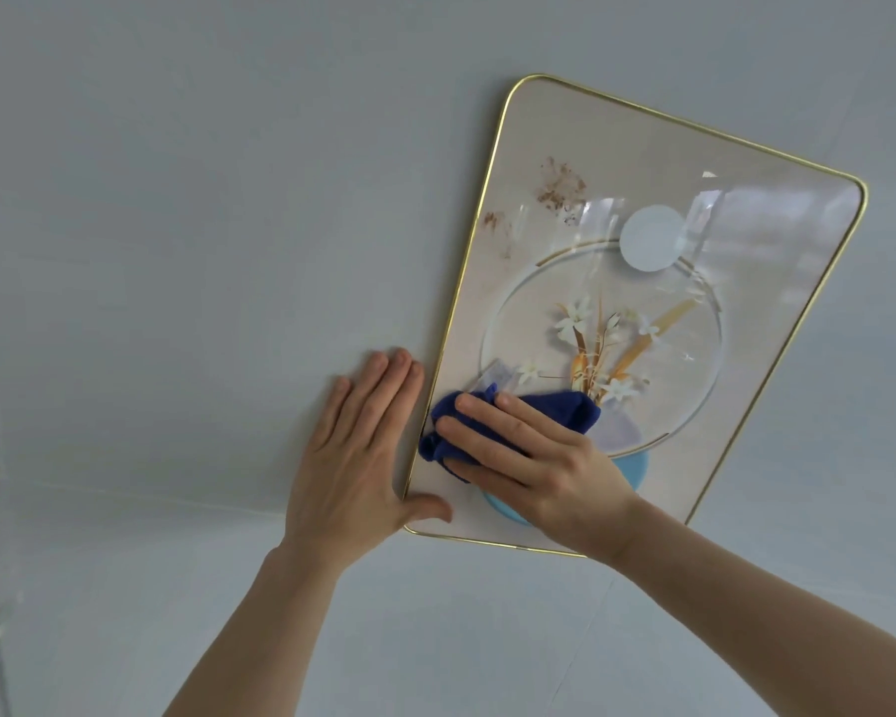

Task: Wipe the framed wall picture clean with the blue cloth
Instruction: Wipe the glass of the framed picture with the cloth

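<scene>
Against the pale grey wall (177, 251), the rounded-corner picture in its thin gold frame (658, 282) hung tilted, its glossy surface showing white flowers inside a circle. Near the picture's lower left corner, the right hand (534, 458) pressed the crumpled dark blue cloth (570, 408) flat against the glass, fingers spread over it in a closed grip, the cloth bunched between palm and picture. Just beside the frame's left edge, the left hand (358, 452) lay open and flat on the wall, its thumb touching the frame's lower left corner. Brown smudges (559, 186) marked the picture's upper left area, well apart from the cloth.
</scene>
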Demonstrator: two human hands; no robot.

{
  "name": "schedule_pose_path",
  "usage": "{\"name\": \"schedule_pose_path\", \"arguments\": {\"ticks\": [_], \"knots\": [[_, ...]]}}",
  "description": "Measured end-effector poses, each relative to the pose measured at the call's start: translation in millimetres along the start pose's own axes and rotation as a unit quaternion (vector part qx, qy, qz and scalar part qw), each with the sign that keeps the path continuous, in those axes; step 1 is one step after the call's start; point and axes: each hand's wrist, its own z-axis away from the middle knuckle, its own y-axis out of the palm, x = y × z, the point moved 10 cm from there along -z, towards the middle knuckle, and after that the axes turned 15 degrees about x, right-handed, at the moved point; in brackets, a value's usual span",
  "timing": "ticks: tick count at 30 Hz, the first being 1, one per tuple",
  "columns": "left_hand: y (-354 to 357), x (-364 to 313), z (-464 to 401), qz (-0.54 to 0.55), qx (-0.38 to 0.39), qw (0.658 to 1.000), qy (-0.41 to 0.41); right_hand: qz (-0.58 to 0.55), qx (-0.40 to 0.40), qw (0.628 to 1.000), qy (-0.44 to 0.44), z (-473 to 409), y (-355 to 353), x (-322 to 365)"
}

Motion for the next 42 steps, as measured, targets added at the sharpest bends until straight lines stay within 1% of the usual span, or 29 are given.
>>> {"name": "schedule_pose_path", "arguments": {"ticks": [4,7,9,11,13,15,16,18,21,24,26,29,34,39,42], "knots": [[-2.1,0.5,0.7,0.007,0.009,1.000,-0.004,0.057,0.038,0.997,-0.035,18.7,-0.8,2.2],[-1.4,0.2,0.9,0.009,0.015,1.000,-0.010,0.072,0.072,0.994,-0.027,43.1,-3.5,-5.7],[-1.7,-0.5,1.0,0.011,0.016,1.000,-0.011,0.055,0.080,0.995,0.016,60.4,-11.7,-16.1],[-2.7,-1.4,1.8,0.013,0.014,1.000,-0.011,0.000,0.070,0.993,0.100,74.2,-26.6,-34.2],[-3.9,-3.1,1.2,0.014,0.016,1.000,-0.010,-0.065,0.028,0.975,0.212,82.9,-47.7,-59.1],[-5.1,-6.3,3.1,0.024,0.010,1.000,-0.009,-0.125,-0.053,0.945,0.298,83.9,-72.3,-81.3],[-7.3,-8.5,5.3,0.039,-0.002,0.999,-0.008,-0.150,-0.098,0.930,0.322,80.0,-84.1,-89.8],[-17.0,-12.9,7.6,0.077,-0.042,0.996,-0.009,-0.176,-0.164,0.909,0.342,64.2,-103.1,-104.1],[-43.2,-14.8,-3.8,0.117,-0.110,0.987,-0.028,-0.199,-0.222,0.891,0.342,32.4,-121.3,-126.6],[-71.9,-22.0,-35.4,0.131,-0.157,0.978,-0.035,-0.193,-0.253,0.882,0.348,1.9,-131.9,-158.4],[-78.1,-26.6,-52.9,0.123,-0.166,0.978,-0.036,-0.158,-0.238,0.897,0.339,-19.0,-132.1,-174.5],[-67.9,-27.9,-61.5,0.066,-0.171,0.982,-0.036,-0.086,-0.209,0.925,0.305,-38.2,-120.5,-180.1],[-52.4,-25.9,-64.7,-0.018,-0.189,0.981,-0.040,-0.041,-0.234,0.935,0.263,-43.4,-106.0,-175.5],[-50.7,-26.8,-63.0,-0.035,-0.211,0.976,-0.044,-0.023,-0.231,0.945,0.230,-45.3,-101.9,-173.2],[-52.4,-28.2,-62.2,-0.040,-0.222,0.973,-0.042,-0.018,-0.214,0.956,0.200,-48.9,-92.7,-156.7]]}}
